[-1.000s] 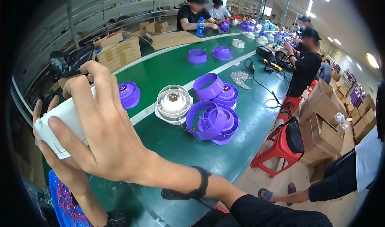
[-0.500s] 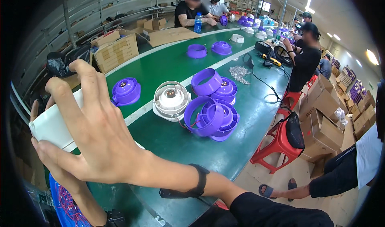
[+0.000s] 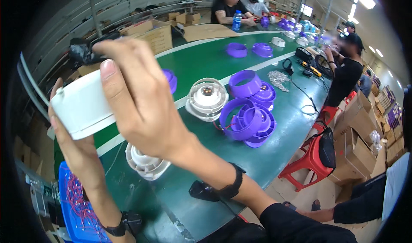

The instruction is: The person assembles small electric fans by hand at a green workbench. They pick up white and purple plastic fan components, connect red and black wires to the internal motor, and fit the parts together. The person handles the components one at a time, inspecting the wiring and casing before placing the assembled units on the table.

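Note:
I hold a white round plastic housing [image 3: 81, 103] up close to the camera with both hands. My left hand [image 3: 75, 150] grips it from below and behind. My right hand [image 3: 139, 101] wraps over its right side, thumb lying on its top. Under my hands, on the green table [image 3: 201, 62], lies a white ribbed round part [image 3: 143, 161]. Farther right stand a white and clear round assembly [image 3: 207, 98] and a cluster of purple ring-shaped housings [image 3: 249, 114].
A blue tray [image 3: 75, 208] with red wires sits at the near left. A black object [image 3: 204, 190] lies by my right wrist. More purple parts [image 3: 249, 50], cardboard boxes [image 3: 152, 34], a red stool [image 3: 311, 159] and several seated people surround the table.
The white housing has been lifted higher and turned in my hands. My right hand has slid across it, and the white ribbed part on the table has come into view beneath.

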Tool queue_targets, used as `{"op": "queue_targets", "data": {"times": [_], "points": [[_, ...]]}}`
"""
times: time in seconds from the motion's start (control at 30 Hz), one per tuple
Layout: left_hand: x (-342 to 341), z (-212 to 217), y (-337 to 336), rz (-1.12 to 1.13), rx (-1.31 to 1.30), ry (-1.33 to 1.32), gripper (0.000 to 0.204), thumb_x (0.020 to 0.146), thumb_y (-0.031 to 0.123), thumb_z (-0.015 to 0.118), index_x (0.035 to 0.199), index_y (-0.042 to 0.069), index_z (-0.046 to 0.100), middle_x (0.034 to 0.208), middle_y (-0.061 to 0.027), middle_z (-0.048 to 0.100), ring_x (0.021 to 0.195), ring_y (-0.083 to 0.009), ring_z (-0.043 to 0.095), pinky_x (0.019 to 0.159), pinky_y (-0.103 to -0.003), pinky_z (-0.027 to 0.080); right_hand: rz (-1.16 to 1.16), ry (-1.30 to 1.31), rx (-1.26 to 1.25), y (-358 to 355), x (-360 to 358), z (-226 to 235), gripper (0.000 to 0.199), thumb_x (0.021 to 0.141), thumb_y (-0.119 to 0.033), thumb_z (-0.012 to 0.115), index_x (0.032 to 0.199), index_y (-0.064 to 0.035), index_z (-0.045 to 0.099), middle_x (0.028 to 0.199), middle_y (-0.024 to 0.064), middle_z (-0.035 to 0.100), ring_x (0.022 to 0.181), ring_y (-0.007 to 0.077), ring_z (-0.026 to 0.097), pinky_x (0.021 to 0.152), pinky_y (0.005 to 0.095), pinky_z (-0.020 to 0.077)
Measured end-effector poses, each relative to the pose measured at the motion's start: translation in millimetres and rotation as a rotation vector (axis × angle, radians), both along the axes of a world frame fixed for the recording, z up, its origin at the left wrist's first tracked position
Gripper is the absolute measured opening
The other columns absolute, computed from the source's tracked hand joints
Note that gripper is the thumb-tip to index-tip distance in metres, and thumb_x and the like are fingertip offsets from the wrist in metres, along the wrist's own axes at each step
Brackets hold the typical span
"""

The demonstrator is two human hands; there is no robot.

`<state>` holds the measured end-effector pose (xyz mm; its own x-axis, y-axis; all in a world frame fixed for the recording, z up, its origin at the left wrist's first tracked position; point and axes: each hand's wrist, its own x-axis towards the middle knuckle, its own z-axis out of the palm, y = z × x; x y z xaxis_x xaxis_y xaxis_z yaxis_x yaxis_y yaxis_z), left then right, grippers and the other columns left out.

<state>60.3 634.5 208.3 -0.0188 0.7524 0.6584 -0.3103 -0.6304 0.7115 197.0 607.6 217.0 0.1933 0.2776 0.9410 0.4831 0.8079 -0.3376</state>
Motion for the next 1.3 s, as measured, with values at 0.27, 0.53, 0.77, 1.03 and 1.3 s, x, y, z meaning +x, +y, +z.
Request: {"op": "queue_targets", "data": {"times": [0.27,0.53,0.77,1.03,1.3], "points": [[-14.2,-5.9,15.2,0.024,0.175,0.274,0.064,0.102,0.045,0.042,0.148,0.002,0.034,0.139,-0.0154,0.047,0.127,-0.0242,0.048,0.106,-0.037,0.040,-0.138,-0.153,-0.116,-0.9,3.2,-0.4,0.048,0.094,-0.031,0.065,0.123,0.0048,0.052,0.108,0.0192,0.061,0.098,0.0249,0.061,0.087,0.0343,0.0477],[-26.1,1.0,16.2,-0.126,0.190,0.395,0.061,0.098,0.031,0.058,0.146,0.000,0.037,0.135,-0.0217,0.052,0.108,-0.0224,0.062,0.082,-0.032,0.054,0.106,0.137,-0.339,3.2,17.6,0.9,0.047,0.104,-0.039,0.043,0.116,0.0042,0.057,0.097,0.0258,0.064,0.090,0.0365,0.067,0.081,0.0426,0.0496],[-50.0,5.0,43.7,-0.182,-0.109,0.519,0.057,0.094,0.032,0.066,0.136,-0.002,0.049,0.073,-0.0113,0.066,0.057,-0.0148,0.067,0.043,-0.025,0.050,0.294,0.094,-0.848,-6.1,26.7,1.2,0.067,0.100,-0.055,0.046,0.138,0.0007,0.046,0.090,0.0203,0.066,0.074,0.0223,0.067,0.066,0.0323,0.0524],[-58.9,0.0,54.5,-0.217,-0.384,0.939,0.052,0.104,0.037,0.038,0.141,0.001,0.041,0.071,-0.0128,0.067,0.051,-0.0175,0.066,0.040,-0.024,0.049,0.061,-0.113,-0.761,10.6,18.2,-9.3,0.044,0.099,-0.037,0.053,0.117,0.0016,0.063,0.076,0.0156,0.066,0.060,0.0203,0.062,0.061,0.0350,0.0496],[-94.5,-83.4,159.6,0.006,-0.661,0.666,0.041,0.098,0.019,0.044,0.130,-0.006,0.043,0.082,-0.0197,0.071,0.065,-0.0230,0.072,0.052,-0.028,0.057,0.033,-0.290,-0.881,14.7,14.3,-18.9,0.042,0.091,-0.027,0.063,0.118,0.0048,0.063,0.052,0.0128,0.057,0.047,0.0186,0.054,0.050,0.0363,0.0395]]}}
